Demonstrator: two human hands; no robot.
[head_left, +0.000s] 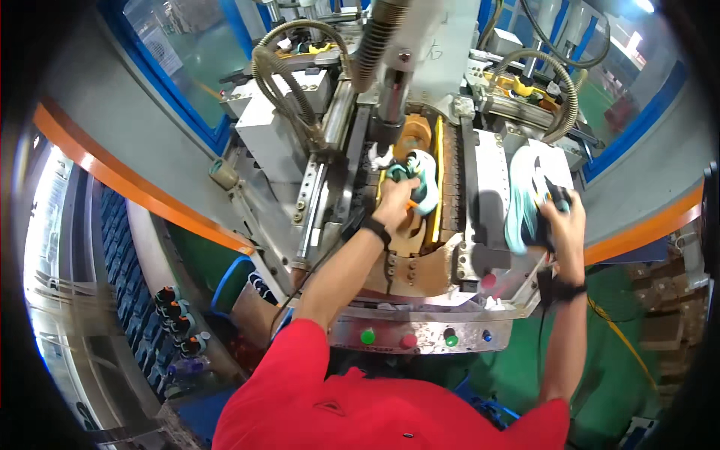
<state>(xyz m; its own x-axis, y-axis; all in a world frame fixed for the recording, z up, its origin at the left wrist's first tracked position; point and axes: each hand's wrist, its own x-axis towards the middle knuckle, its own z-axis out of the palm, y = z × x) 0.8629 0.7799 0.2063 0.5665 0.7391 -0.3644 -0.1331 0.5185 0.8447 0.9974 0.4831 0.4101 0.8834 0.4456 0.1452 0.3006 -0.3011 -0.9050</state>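
In the head view, my left hand reaches into the machine's central bay, its fingers closed on a mint-and-white shoe with dark and orange parts. That shoe lies between the yellow-edged pads, under the vertical press rod. To the right, my right hand is closed around the dark end of a second mint-and-white shoe. This one is over the white plate beside the bay, somewhat blurred. Both wrists wear black bands. The fingers' undersides are hidden.
A front panel carries green, red and blue buttons. Ribbed hoses and metal rails flank the bay. An orange curved edge runs along the machine's left side. Several dark shoes stand at lower left. Cardboard boxes are at far right.
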